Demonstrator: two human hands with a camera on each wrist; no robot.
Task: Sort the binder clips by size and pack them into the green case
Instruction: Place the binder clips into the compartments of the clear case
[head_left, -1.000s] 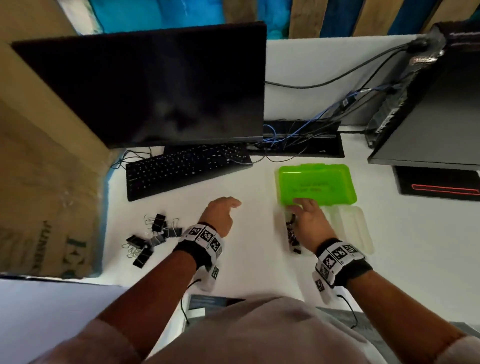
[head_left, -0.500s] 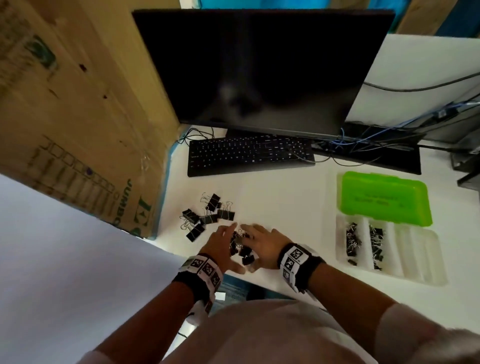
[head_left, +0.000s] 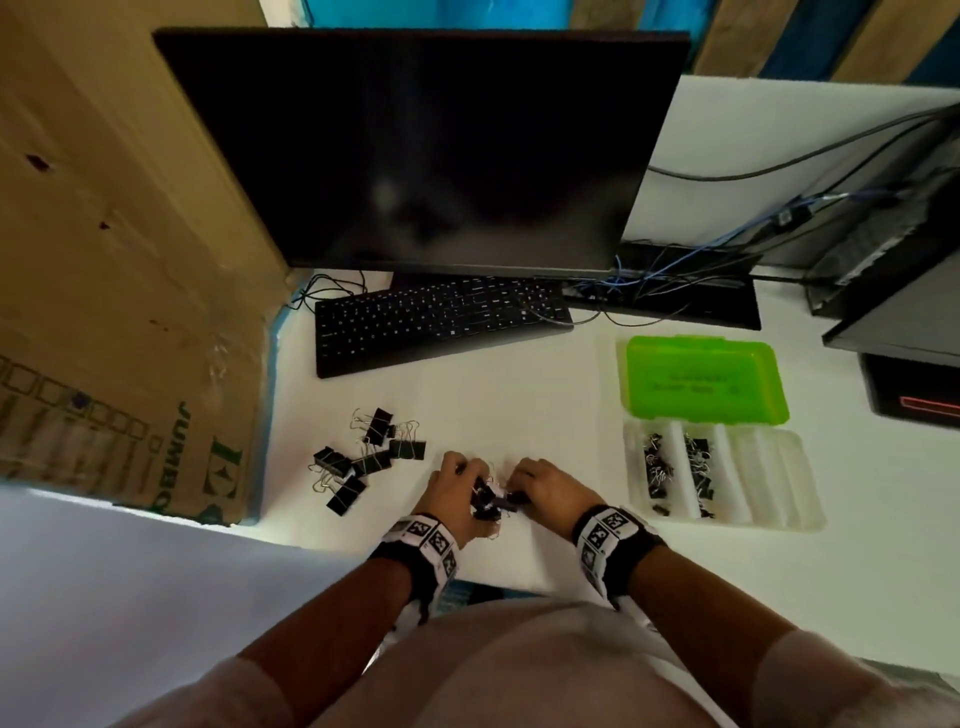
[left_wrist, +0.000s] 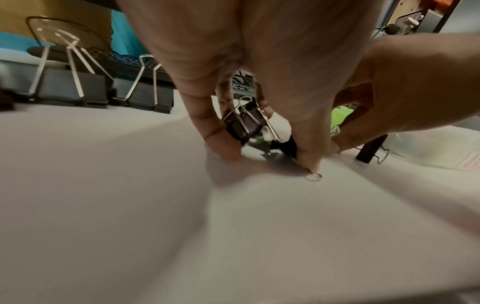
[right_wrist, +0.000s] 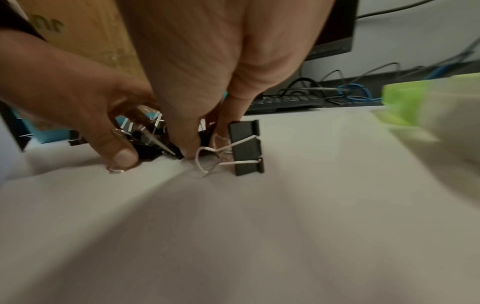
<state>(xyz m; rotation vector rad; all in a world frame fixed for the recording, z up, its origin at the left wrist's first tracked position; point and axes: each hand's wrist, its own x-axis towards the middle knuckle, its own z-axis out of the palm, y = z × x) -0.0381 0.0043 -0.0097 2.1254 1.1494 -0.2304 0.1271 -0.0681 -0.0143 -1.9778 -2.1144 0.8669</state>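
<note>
Two of the case's compartments filled, several empty; sorting judged roughly half done. Going left to right:

Far left on the white worktop (head_left: 519, 395): loose heap of large black binder clips with silver wire handles (head_left: 363, 462), untouched, lying flat at mixed angles, long axes pointing every way, well apart from the case.

Centre, near edge: small cluster of mid-sized black binder clips (head_left: 491, 501) gathered between both hands. Left hand (head_left: 452, 488) with fingers curled down, grip closed on clips from that cluster; one tilted in the fingers, handles up. Right hand (head_left: 545, 491) likewise pinching into the cluster. One clip standing on end (right_wrist: 245, 148) just beside the right fingers (right_wrist: 187, 142), long axis upright, wire handles splayed toward the left.

Right: open green plastic case (head_left: 706, 379), lid folded far, clear divided tray (head_left: 769, 478) near, long axis left to right, its channels running near to far. Small clips in the two leftmost channels (head_left: 675, 473). Remaining: heap and cluster both unpacked.
</note>
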